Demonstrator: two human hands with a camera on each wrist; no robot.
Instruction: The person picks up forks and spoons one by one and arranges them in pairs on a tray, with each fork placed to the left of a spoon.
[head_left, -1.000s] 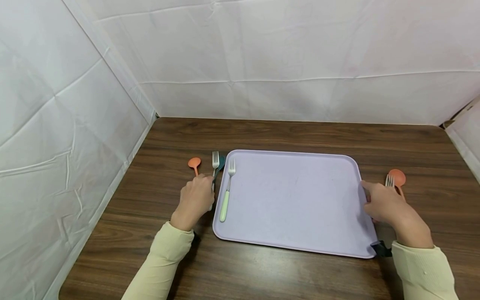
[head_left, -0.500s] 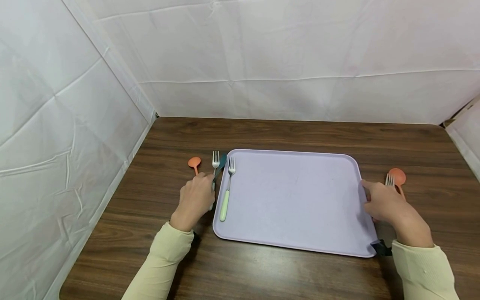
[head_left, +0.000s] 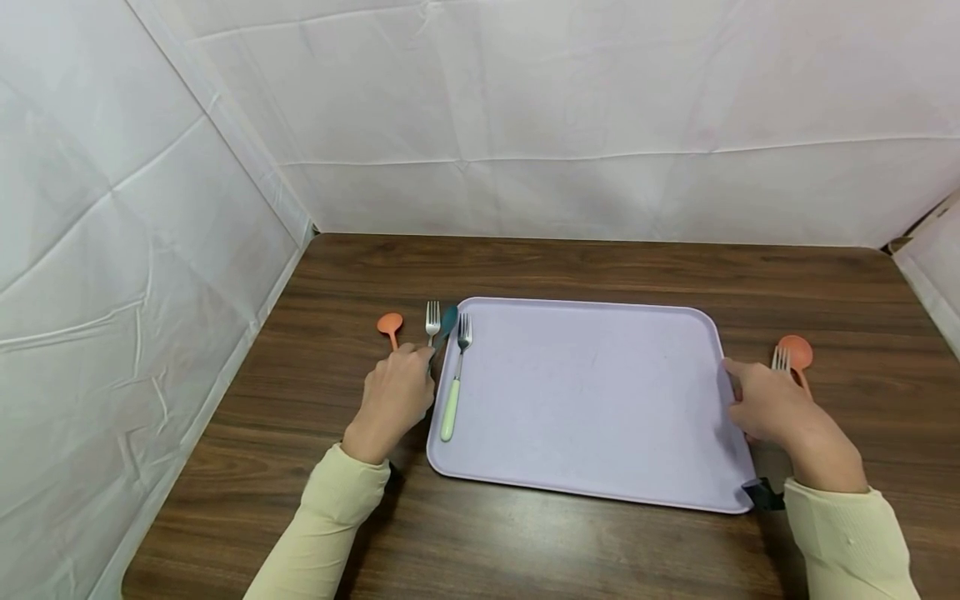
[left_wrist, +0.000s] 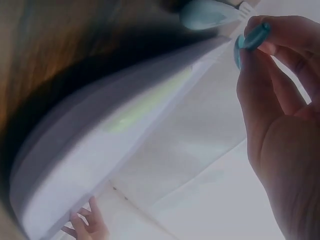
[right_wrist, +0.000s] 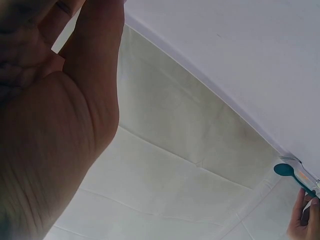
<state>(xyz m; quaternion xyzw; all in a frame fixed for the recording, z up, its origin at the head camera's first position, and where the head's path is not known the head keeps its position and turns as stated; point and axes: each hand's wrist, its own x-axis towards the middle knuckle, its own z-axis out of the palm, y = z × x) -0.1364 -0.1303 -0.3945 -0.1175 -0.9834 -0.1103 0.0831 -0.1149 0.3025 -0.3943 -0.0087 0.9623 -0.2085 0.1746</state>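
Observation:
My left hand (head_left: 397, 387) pinches the handle of a teal spoon (head_left: 447, 321) between thumb and fingers; the handle's end (left_wrist: 257, 36) pokes out in the left wrist view. The spoon's bowl is at the left rim of a lilac tray (head_left: 585, 400). Inside the tray, along that rim, lies a fork with a light green handle (head_left: 452, 408). Another fork (head_left: 432, 317) lies just outside the tray, partly hidden by the left hand. My right hand (head_left: 780, 408) touches the tray's right rim, its fingers spread in the left wrist view.
Beyond the left hand lies an orange spoon (head_left: 390, 325). A second orange spoon (head_left: 798, 352) and a fork (head_left: 780, 360) lie right of the tray, partly behind the right hand. White sheeting (head_left: 570, 125) rises behind the wooden table (head_left: 525, 558) and at its sides.
The left hand has shifted slightly right with the teal spoon, whose bowl has come from beside the left fork to the tray's rim. The right hand keeps its place at the tray.

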